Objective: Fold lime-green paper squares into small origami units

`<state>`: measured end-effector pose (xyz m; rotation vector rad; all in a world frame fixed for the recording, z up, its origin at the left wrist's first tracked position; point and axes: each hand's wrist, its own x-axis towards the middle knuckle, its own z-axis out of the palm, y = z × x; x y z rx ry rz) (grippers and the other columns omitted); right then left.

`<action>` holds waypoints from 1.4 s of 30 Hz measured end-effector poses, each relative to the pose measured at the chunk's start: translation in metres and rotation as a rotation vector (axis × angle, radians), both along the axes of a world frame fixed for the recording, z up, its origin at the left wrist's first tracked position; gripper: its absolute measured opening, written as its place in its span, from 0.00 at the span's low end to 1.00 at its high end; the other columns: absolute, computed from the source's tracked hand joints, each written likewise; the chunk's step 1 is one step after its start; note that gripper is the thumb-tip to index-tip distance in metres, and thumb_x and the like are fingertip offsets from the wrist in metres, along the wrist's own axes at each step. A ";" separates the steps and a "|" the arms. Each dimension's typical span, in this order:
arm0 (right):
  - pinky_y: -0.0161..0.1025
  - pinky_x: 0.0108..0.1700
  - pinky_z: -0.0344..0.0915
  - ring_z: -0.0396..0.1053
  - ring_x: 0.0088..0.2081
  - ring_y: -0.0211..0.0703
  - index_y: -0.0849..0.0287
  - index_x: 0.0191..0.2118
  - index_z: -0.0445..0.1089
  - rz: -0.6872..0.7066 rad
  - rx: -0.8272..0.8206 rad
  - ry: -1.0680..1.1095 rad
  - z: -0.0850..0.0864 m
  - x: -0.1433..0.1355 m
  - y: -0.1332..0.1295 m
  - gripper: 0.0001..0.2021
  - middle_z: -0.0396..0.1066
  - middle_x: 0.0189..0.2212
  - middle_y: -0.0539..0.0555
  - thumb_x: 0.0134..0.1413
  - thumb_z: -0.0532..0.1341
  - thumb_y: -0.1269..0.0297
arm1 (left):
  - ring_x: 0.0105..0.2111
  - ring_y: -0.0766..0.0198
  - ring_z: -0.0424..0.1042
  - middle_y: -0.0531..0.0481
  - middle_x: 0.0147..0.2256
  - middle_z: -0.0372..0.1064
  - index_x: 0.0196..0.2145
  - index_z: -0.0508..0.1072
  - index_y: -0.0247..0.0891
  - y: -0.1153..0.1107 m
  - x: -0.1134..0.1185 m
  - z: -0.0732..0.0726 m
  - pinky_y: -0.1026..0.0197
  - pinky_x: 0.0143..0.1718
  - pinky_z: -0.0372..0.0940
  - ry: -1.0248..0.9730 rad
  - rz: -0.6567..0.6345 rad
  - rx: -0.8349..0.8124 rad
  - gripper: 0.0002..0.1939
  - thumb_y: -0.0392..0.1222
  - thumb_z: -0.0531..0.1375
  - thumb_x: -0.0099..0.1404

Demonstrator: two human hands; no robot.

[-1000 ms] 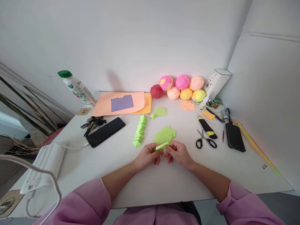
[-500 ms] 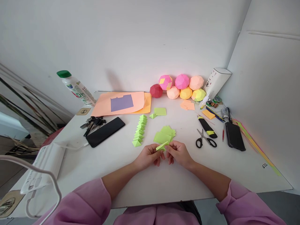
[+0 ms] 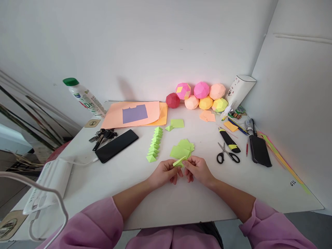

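Observation:
A small folded piece of green paper [image 3: 179,161] is pinched between my two hands near the front of the table. My left hand [image 3: 164,172] grips its left side, thumb on top. At its right end, my right hand [image 3: 198,169] holds it between thumb and fingers. Just beyond my hands lies a loose pile of green paper pieces [image 3: 183,148]. A row of folded green paper units [image 3: 155,143] stands to the left of the pile. Farther back, one small folded green unit [image 3: 169,128] touches a flat green sheet [image 3: 177,123].
Several paper balls, one of them red [image 3: 172,100], are stacked against the wall. Scissors [image 3: 227,154], a utility knife [image 3: 229,141] and a black phone [image 3: 260,151] lie at right. At left are another phone [image 3: 116,146], keys [image 3: 103,136], a bottle [image 3: 86,99] and orange sheets [image 3: 114,116].
Both hands keep the folded green paper in almost the same place. Only a slight shift of the fingers shows; everything else on the table is unchanged.

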<state>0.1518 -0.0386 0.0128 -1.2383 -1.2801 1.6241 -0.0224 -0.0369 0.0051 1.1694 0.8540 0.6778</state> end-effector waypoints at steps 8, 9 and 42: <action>0.29 0.12 0.55 0.63 0.11 0.33 0.60 0.25 0.59 0.010 -0.001 0.012 -0.002 0.000 0.000 0.18 0.67 0.15 0.46 0.49 0.59 0.49 | 0.15 0.72 0.65 0.52 0.24 0.70 0.29 0.66 0.35 -0.001 0.000 -0.002 0.68 0.18 0.58 0.023 -0.003 -0.005 0.15 0.51 0.58 0.59; 0.29 0.11 0.55 0.63 0.11 0.33 0.60 0.25 0.59 0.011 -0.002 0.014 -0.002 0.000 0.000 0.18 0.67 0.15 0.46 0.49 0.59 0.49 | 0.15 0.72 0.65 0.52 0.23 0.70 0.29 0.65 0.35 -0.001 0.000 -0.002 0.68 0.17 0.58 0.022 -0.001 -0.003 0.15 0.51 0.58 0.59; 0.29 0.17 0.60 0.64 0.16 0.33 0.61 0.26 0.62 0.178 0.092 -0.143 -0.002 0.000 0.001 0.03 0.64 0.16 0.45 0.41 0.55 0.75 | 0.14 0.71 0.64 0.57 0.17 0.65 0.27 0.63 0.37 -0.002 -0.002 -0.011 0.68 0.17 0.58 0.065 -0.042 -0.008 0.09 0.44 0.57 0.59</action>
